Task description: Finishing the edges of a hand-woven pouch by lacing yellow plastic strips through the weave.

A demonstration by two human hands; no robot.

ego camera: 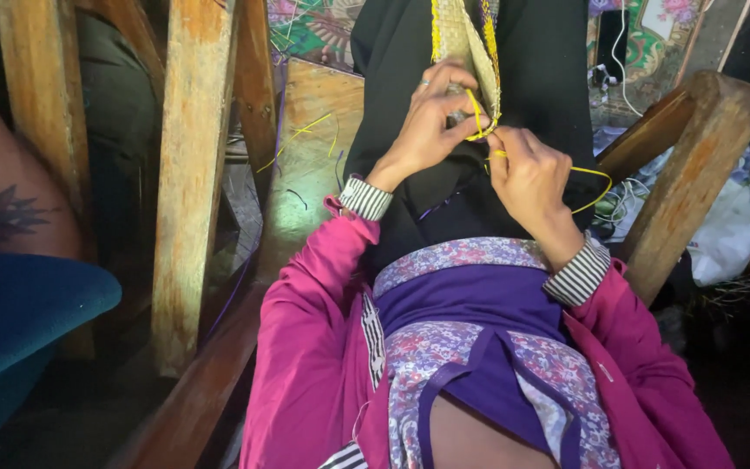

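Yellow plastic strand [588,178] loops out from the lower edge of a flat woven straw strip [462,39] lying on the black-clothed lap. Left hand [431,117] pinches the strip's pointed end; right hand [527,169] is closed on the strand just beside it. Judgement: keep tension even, strip flat. Weave fine, matte; strand glossy, springy.

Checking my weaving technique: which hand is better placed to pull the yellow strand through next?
Likely the right hand: its fingers pinch the yellow strand, while the left hand steadies the woven strip.
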